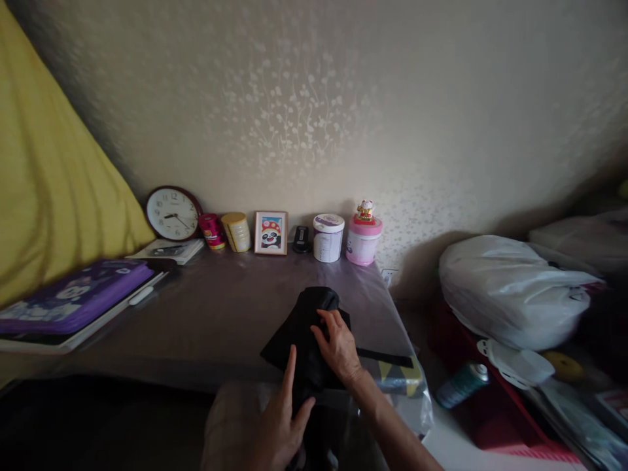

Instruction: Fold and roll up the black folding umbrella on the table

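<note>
A folded black cloth item (289, 337) lies near the front edge of the table; its exact kind is not clear. From its right side a flat black strap (385, 358) stretches toward the table's right corner. My right hand (338, 343) is on the upper right of the cloth, fingers curled and thumb bent in against the fabric. At the cloth's lower edge is my left hand (287, 409), its index finger straight and its thumb held apart, with nothing seen between them. Part of the cloth is hidden beneath both hands.
Along the wall stand a clock (173, 214), a pink can (212, 231), a yellow-lidded jar (236, 232), a framed panda picture (271, 233) and two tubs. A purple case (78, 294) lies left. To the right are a white bag (510, 288), spray can (461, 386) and red basket (505, 418).
</note>
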`<state>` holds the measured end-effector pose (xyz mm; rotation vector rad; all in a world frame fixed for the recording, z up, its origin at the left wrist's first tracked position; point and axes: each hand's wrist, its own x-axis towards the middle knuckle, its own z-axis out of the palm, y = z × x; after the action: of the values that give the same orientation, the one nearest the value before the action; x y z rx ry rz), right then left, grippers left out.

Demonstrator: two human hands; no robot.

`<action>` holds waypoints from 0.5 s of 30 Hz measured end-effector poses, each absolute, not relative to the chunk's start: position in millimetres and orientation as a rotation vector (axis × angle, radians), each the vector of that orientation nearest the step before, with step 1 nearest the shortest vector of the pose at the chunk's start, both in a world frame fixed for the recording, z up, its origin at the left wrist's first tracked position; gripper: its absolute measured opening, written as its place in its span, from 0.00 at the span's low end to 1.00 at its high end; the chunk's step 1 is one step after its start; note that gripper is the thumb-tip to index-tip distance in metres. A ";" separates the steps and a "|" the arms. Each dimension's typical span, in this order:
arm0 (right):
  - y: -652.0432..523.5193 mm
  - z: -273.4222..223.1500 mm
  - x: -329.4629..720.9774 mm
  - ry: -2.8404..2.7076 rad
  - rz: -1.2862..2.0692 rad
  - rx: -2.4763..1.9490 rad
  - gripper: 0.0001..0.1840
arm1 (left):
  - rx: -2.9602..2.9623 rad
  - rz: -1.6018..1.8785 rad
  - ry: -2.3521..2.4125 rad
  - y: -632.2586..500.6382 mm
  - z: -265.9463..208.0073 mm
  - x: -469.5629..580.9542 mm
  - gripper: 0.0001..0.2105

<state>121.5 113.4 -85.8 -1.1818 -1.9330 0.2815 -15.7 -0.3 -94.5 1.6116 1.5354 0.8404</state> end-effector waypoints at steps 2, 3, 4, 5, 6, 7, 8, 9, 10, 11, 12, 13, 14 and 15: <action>105.5 -85.0 117.8 -1.983 0.234 -1.156 0.13 | 1.648 0.808 1.561 -1.5 -86.0 -13.9 0.34; 102.1 -84.6 115.9 -2.005 0.215 -1.147 0.11 | 1.672 0.797 1.574 -2.2 -80.8 -12.8 0.33; 99.1 -84.3 114.1 -2.024 0.202 -1.139 0.10 | 1.701 0.788 1.590 -2.9 -74.9 -11.8 0.33; 96.5 -84.2 112.4 -2.037 0.194 -1.130 0.09 | 1.736 0.781 1.617 -3.7 -68.2 -10.6 0.32; 94.4 -84.4 110.9 -2.043 0.195 -1.121 0.08 | 1.773 0.771 1.632 -4.7 -60.9 -9.5 0.31; 92.7 -84.7 109.7 -2.043 0.205 -1.113 0.08 | 1.837 0.742 1.672 -5.6 -53.3 -8.4 0.31; 91.6 -85.3 108.9 -2.041 0.219 -1.103 0.08 | 1.900 0.717 1.730 -6.5 -46.0 -7.3 0.31; 91.1 -86.0 108.5 -2.038 0.237 -1.089 0.07 | 1.980 0.652 1.709 -7.2 -39.7 -6.3 0.31; 91.2 -86.7 108.7 -2.034 0.259 -1.070 0.06 | 2.029 0.595 1.706 -7.6 -35.3 -5.5 0.30; 91.8 -87.5 109.5 -2.026 0.285 -1.050 0.06 | 2.052 0.554 1.729 -7.5 -33.3 -5.0 0.30; 92.9 -88.0 110.8 -2.016 0.320 -1.029 0.05 | 2.064 0.531 1.753 -7.1 -34.4 -4.9 0.29; 94.1 -88.3 112.9 -2.005 0.361 -1.008 0.06 | 2.058 0.535 1.779 -6.3 -38.5 -5.2 0.29; 95.4 -88.1 115.6 -1.993 0.409 -0.987 0.06 | 2.034 0.567 1.816 -5.2 -45.3 -5.8 0.28; 96.3 -87.4 118.9 -1.984 0.461 -0.964 0.07 | 2.025 0.579 1.782 -4.1 -54.2 -6.8 0.27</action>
<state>118.9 96.3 -87.4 -0.9645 -1.9842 0.4607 -6.8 -4.1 -54.2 2.0252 1.7823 0.5786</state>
